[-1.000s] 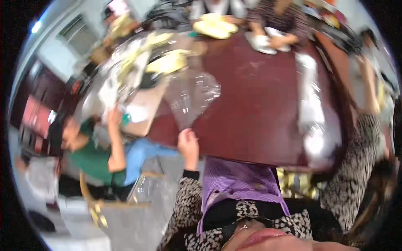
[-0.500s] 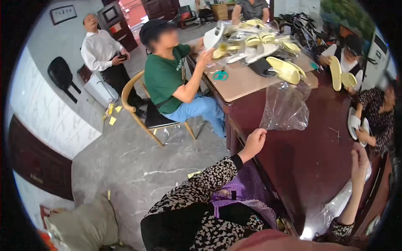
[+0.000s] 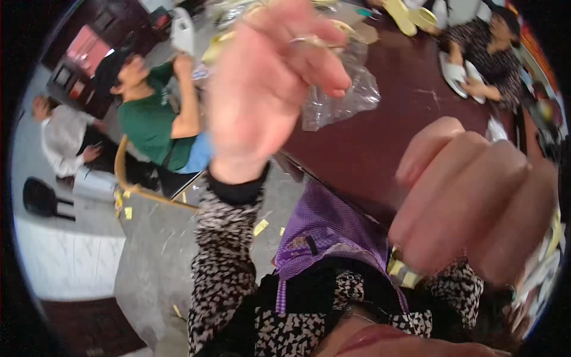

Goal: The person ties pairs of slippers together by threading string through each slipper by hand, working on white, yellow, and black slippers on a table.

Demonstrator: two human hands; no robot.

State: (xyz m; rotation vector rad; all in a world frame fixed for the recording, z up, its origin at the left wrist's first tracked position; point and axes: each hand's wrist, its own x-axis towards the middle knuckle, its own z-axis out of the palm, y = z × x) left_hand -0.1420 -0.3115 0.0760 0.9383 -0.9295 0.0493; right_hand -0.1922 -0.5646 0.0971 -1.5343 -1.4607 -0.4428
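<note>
My left hand (image 3: 264, 95) is raised close to the camera, blurred, fingers bent together with the grip pinched on the top of a clear plastic bag (image 3: 342, 95); the bag hangs crumpled from the fingertips over the dark red counter (image 3: 380, 143), near its left edge. My right hand (image 3: 476, 202) is up very close too, curled into a closed fist; can't tell if anything is inside, only yellowish bits show at its lower and right sides. Both forearms wear a black-and-white patterned sleeve (image 3: 223, 262). A purple cloth (image 3: 327, 229) lies in my lap just beside the counter's near edge. A person in a green shirt (image 3: 151, 122) sits on a wooden chair (image 3: 128, 178) at the left side of the counter. Another person sits at the far right corner with white and yellow soles (image 3: 455, 74) lying on the counter by their hands. Yellow scraps (image 3: 260, 226) dot the grey floor (image 3: 154, 250).
</note>
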